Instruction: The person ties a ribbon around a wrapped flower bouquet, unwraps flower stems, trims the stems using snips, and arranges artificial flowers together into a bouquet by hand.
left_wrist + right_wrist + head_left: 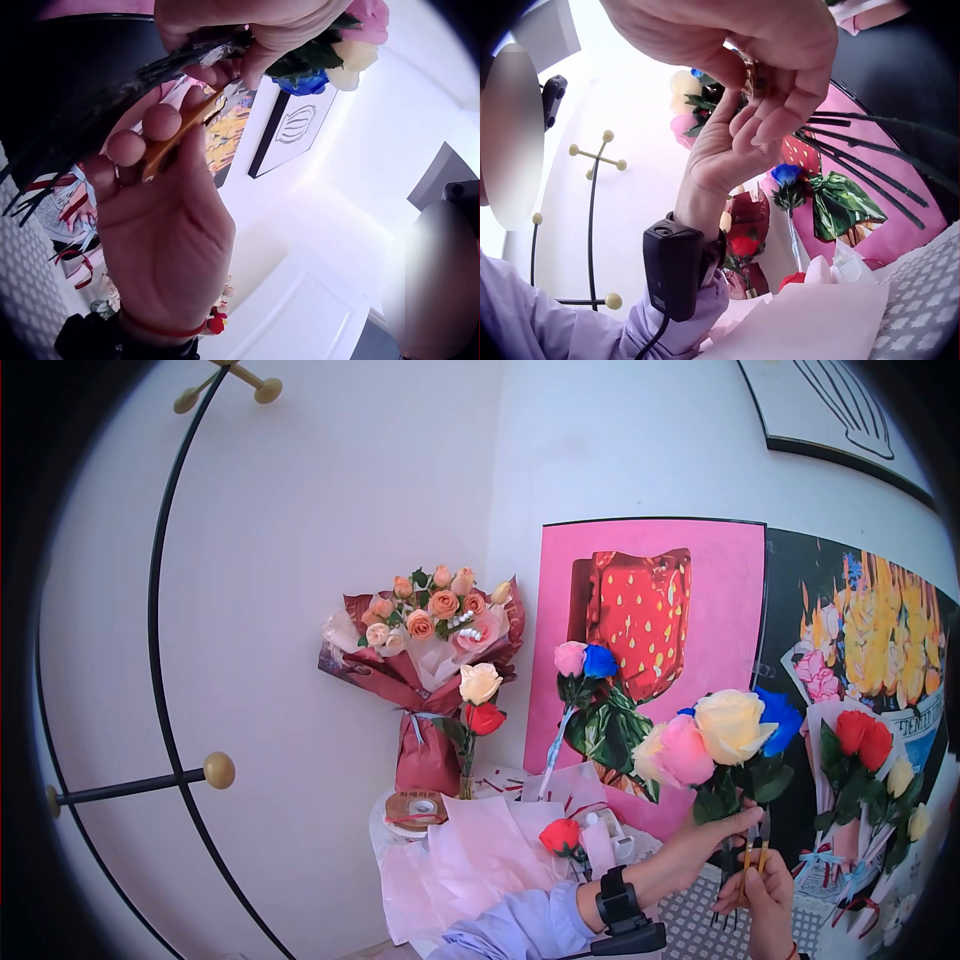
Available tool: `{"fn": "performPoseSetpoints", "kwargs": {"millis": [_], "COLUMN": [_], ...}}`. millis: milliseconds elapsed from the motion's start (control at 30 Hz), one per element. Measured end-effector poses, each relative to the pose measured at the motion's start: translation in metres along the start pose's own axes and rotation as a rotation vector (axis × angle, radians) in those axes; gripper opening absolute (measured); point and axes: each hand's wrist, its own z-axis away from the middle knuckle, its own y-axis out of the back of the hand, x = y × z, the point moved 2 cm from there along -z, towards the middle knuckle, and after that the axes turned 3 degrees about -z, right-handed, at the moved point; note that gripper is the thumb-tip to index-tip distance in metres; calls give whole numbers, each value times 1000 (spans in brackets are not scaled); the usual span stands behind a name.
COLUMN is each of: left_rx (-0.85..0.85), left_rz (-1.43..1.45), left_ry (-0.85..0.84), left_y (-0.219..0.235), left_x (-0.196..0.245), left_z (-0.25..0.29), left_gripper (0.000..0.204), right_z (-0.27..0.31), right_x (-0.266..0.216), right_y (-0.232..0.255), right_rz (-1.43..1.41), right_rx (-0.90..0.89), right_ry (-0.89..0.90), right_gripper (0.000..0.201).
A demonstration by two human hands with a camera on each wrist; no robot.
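My left hand (pixel 690 857) grips a bunch of roses by the stems just below the leaves. The cream rose (pixel 735 727), pink rose (pixel 682 750) and blue rose (pixel 780 720) top the bunch. Dark bare stems (pixel 90 120) trail out below that hand in the left wrist view. My right hand (pixel 765 900) pinches gold-handled scissors (pixel 180 139) between thumb and curled fingers, close against the stems. The scissors' silvery tip reaches up to the left hand's fingers; part of the tool is hidden in the right palm.
Pale pink wrapping paper (pixel 490 860) covers the table's left part, with a single red rose (pixel 560 836) beside it. A ribbon spool (pixel 415 810) and a wrapped peach-rose bouquet (pixel 430 690) stand behind. Wrapped red roses (pixel 865 738) are at right, a coat stand (pixel 165 660) at left.
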Motion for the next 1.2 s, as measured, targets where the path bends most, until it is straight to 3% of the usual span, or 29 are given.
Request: {"fn": "performPoseSetpoints", "kwargs": {"millis": [167, 300, 400, 500, 567, 600, 667, 967, 1100, 1200], "left_rx": [30, 20, -29, -19, -10, 0, -7, -74, -48, -52], "left_rz": [36, 56, 103, 105, 108, 112, 120, 159, 184, 173], "left_ry": [34, 25, 1, 0, 16, 29, 31, 37, 30, 38], "left_y": [3, 2, 2, 3, 4, 4, 4, 1, 0, -1], "left_x": [8, 11, 14, 12, 13, 13, 13, 14, 14, 14], "left_z": [-1, -1, 0, -1, -1, -1, -1, 1, 1, 2], "left_gripper": [28, 27, 25, 25, 25, 25, 24, 18, 18, 19], "right_z": [2, 5, 4, 4, 6, 5, 4, 8, 8, 8], "right_x": [-4, -13, -16, -18, -21, -19, -16, -22, -18, -13], "right_y": [1, 7, 8, 12, 17, 13, 3, 5, 10, 13], "right_rz": [-48, -32, -109, 13, -50, -50, 18, 53, -37, 29], "right_rx": [43, 68, 234, 186, -41, -38, 169, 122, 110, 115], "right_ry": [86, 53, 33, 39, -63, -63, 12, -60, -103, -52], "right_gripper": [21, 19, 18, 17, 15, 15, 19, 22, 11, 12]}}
